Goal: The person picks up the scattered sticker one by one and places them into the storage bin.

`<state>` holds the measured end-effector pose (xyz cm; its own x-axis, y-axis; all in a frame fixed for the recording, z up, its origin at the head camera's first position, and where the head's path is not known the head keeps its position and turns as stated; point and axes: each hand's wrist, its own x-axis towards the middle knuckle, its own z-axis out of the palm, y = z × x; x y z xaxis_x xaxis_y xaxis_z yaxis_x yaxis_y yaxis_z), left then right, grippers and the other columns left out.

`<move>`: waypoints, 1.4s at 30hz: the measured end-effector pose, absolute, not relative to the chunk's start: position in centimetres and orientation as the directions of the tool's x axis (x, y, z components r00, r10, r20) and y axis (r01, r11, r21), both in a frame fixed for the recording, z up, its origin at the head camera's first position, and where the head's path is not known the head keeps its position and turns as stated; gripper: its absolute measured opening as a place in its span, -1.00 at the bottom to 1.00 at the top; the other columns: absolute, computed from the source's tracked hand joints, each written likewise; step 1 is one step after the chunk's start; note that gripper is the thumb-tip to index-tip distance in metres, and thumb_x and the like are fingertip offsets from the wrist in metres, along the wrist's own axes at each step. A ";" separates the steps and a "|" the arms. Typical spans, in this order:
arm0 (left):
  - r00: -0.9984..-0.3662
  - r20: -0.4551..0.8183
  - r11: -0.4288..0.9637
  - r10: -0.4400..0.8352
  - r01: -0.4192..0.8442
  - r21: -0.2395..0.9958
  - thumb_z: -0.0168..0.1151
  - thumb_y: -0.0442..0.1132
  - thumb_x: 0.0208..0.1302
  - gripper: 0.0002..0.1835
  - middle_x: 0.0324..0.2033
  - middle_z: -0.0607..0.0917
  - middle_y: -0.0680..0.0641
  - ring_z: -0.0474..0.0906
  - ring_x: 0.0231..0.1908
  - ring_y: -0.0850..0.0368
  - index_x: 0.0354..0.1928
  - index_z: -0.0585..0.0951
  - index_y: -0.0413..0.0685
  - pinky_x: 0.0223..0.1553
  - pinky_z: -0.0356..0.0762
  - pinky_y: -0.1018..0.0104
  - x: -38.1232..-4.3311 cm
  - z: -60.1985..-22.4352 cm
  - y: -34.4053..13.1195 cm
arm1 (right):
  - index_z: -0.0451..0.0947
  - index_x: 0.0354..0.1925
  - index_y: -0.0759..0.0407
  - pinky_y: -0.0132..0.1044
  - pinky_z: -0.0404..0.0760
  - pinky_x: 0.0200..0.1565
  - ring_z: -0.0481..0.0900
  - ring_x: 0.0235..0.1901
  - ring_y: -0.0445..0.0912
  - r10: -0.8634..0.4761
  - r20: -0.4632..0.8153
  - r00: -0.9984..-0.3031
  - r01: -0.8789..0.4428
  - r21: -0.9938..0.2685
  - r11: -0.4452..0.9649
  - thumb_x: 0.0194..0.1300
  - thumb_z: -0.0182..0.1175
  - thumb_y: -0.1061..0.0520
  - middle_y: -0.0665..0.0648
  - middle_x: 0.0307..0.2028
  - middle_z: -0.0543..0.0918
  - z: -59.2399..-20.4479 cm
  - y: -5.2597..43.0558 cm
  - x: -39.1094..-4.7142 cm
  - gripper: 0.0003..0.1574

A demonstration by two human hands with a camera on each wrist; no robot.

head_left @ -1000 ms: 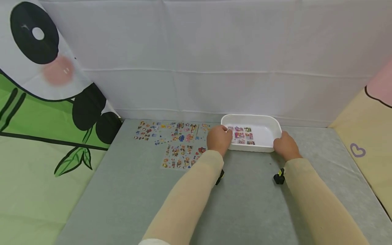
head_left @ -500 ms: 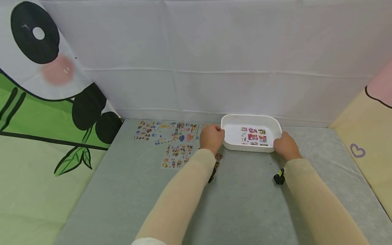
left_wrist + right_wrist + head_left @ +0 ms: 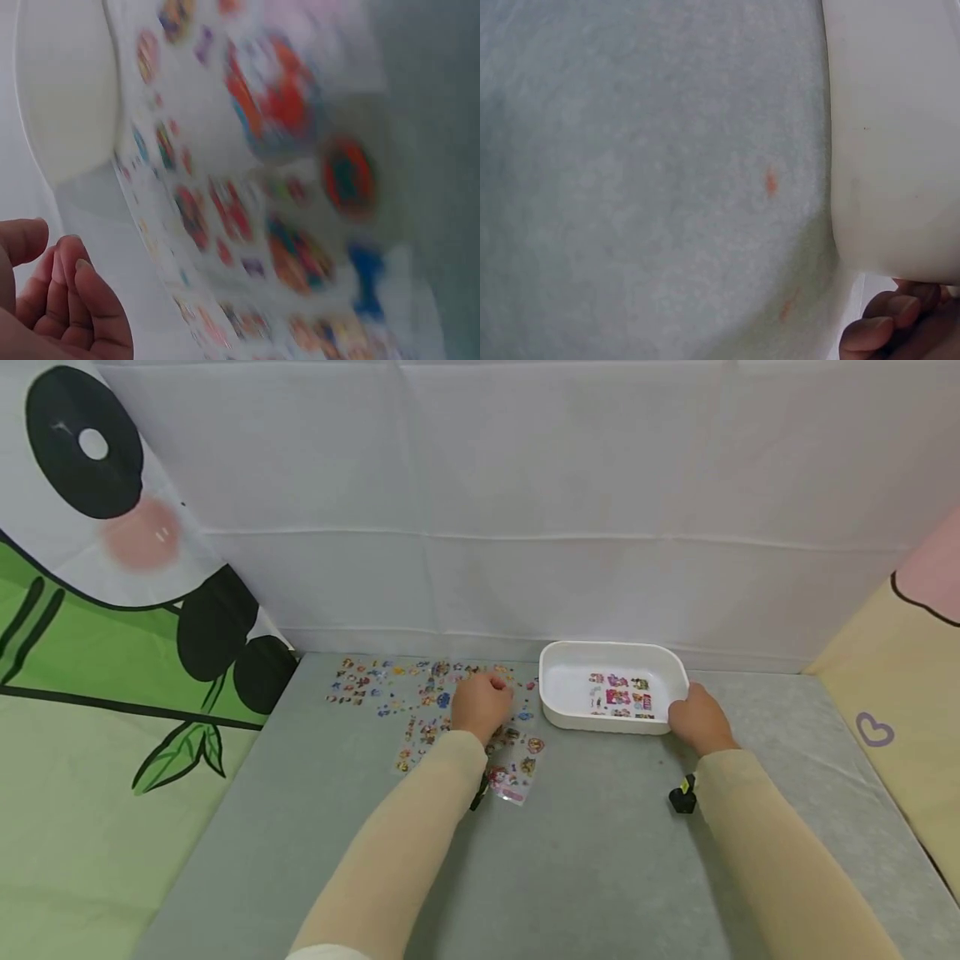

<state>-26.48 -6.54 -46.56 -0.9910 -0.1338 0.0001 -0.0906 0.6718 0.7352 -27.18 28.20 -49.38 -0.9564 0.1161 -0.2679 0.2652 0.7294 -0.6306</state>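
A white plastic tray (image 3: 600,723) stands at the back of the table, with a sticker sheet (image 3: 619,697) lying flat inside it. My right hand (image 3: 701,720) grips the tray's right end; in the right wrist view its curled fingers (image 3: 868,334) show at the tray's end wall. Left of the tray, my left hand (image 3: 482,703) hovers over several transparent sticker sheets (image 3: 416,743) spread on the table. Its fingers are loosely bent, the thumb stands apart from them, and nothing shows between them in the left wrist view. The left hand and forearm hide part of the sheets.
The sheets overlap, one (image 3: 514,781) reaching nearest the front. A grey cloth covers the table (image 3: 585,860). Behind it hangs a white cloth backdrop (image 3: 525,585); printed cloths flank it, a green one (image 3: 90,693) on the left and a yellow one (image 3: 877,693) on the right.
My left hand let go of the sticker sheet in the tray and moved left, over the sheets on the table. That sheet slid right within the tray. The right hand stayed at the tray.
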 end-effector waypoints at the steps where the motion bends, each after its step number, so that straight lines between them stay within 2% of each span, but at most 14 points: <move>1: -0.991 -0.008 0.675 -0.132 -0.096 0.732 0.30 -0.16 0.44 -0.87 -0.42 0.69 -0.02 0.55 -0.47 0.05 -0.29 0.66 0.01 -0.36 0.52 0.12 -26.4 -46.6 -7.1 | -0.07 0.49 0.61 0.29 0.36 0.21 0.37 0.07 0.32 0.116 -0.264 -0.957 0.262 -0.627 0.733 0.49 -0.28 0.14 0.60 0.29 0.31 -49.4 28.2 -27.1 -0.22; 6: -0.996 -0.040 0.702 -0.074 -0.081 0.707 0.31 -0.15 0.45 -0.89 -0.38 0.70 -0.02 0.57 -0.48 0.03 -0.22 0.67 -0.01 -0.36 0.54 0.11 -26.3 -47.0 -9.2 | -0.04 0.46 0.64 0.29 0.37 0.19 0.37 0.05 0.33 0.123 -0.248 -0.961 0.255 -0.619 0.743 0.48 -0.29 0.15 0.61 0.26 0.33 -49.1 28.3 -27.0 -0.23; 9: -0.998 -0.043 0.755 -0.043 -0.061 0.653 0.33 -0.13 0.44 -0.87 -0.31 0.70 -0.01 0.58 -0.41 0.06 -0.15 0.66 -0.02 -0.30 0.56 0.11 -26.3 -47.3 -10.0 | -0.04 0.46 0.64 0.29 0.36 0.19 0.37 0.05 0.33 0.119 -0.255 -0.959 0.257 -0.621 0.740 0.48 -0.28 0.15 0.60 0.26 0.33 -49.1 28.4 -26.9 -0.23; 15: -0.998 -0.025 0.844 0.059 0.037 0.535 0.35 -0.16 0.40 -0.79 -0.31 0.67 0.00 0.58 -0.36 0.06 -0.03 0.67 -0.09 -0.25 0.57 0.12 -26.3 -47.3 -11.5 | -0.09 0.49 0.62 0.31 0.33 0.25 0.35 0.11 0.33 0.119 -0.272 -0.955 0.270 -0.628 0.729 0.49 -0.29 0.14 0.61 0.32 0.28 -49.2 28.2 -27.0 -0.21; 18: -0.987 -0.026 0.874 0.158 0.128 0.469 0.34 -0.17 0.40 -0.71 -0.21 0.68 -0.03 0.60 -0.26 0.06 0.07 0.68 -0.13 -0.18 0.60 0.10 -26.3 -47.4 -12.1 | -0.10 0.50 0.62 0.32 0.31 0.26 0.34 0.12 0.34 0.120 -0.275 -0.954 0.272 -0.626 0.731 0.49 -0.29 0.14 0.62 0.34 0.26 -49.0 28.1 -26.9 -0.21; 22: -0.964 -0.061 0.905 0.260 0.221 0.364 0.37 -0.09 0.40 -0.63 -0.01 0.70 -0.04 0.63 -0.04 0.04 0.15 0.68 -0.07 0.00 0.61 0.07 -26.3 -47.8 -12.7 | -0.08 0.48 0.63 0.31 0.33 0.24 0.35 0.10 0.34 0.120 -0.270 -0.955 0.268 -0.622 0.736 0.47 -0.28 0.15 0.62 0.31 0.28 -48.8 28.0 -26.8 -0.21; 27: -0.928 -0.116 0.915 0.353 0.317 0.250 0.42 0.02 0.36 -0.53 0.20 0.64 -0.02 0.56 0.20 0.00 0.23 0.65 0.02 0.23 0.49 0.07 -26.2 -48.2 -12.8 | -0.05 0.47 0.62 0.29 0.35 0.22 0.36 0.07 0.32 0.124 -0.260 -0.958 0.264 -0.621 0.738 0.46 -0.28 0.15 0.60 0.29 0.31 -48.8 28.0 -26.8 -0.22; 30: -0.912 -0.114 0.908 0.394 0.366 0.206 0.42 0.05 0.35 -0.51 0.24 0.61 -0.02 0.49 0.28 -0.02 0.24 0.65 0.04 0.32 0.41 0.06 -26.3 -48.6 -12.7 | -0.03 0.47 0.63 0.29 0.35 0.22 0.36 0.07 0.32 0.125 -0.252 -0.960 0.259 -0.616 0.744 0.46 -0.29 0.15 0.61 0.29 0.31 -48.9 28.0 -26.8 -0.22; 36: -0.895 -0.102 0.896 0.435 0.419 0.145 0.41 0.10 0.33 -0.48 0.23 0.61 -0.02 0.46 0.29 -0.03 0.25 0.65 0.07 0.37 0.33 0.07 -26.5 -49.2 -12.5 | -0.03 0.46 0.63 0.29 0.36 0.20 0.36 0.06 0.33 0.127 -0.254 -0.959 0.261 -0.610 0.749 0.45 -0.29 0.14 0.61 0.28 0.32 -48.9 28.1 -26.7 -0.22; 42: -0.876 -0.137 0.887 0.462 0.452 0.100 0.33 0.12 0.39 -0.49 0.13 0.57 0.01 0.44 0.18 0.01 0.28 0.61 0.11 0.31 0.35 0.09 -26.5 -49.4 -12.4 | -0.04 0.47 0.61 0.28 0.37 0.20 0.37 0.06 0.32 0.131 -0.268 -0.954 0.275 -0.618 0.736 0.47 -0.27 0.14 0.59 0.27 0.32 -48.8 27.9 -26.8 -0.22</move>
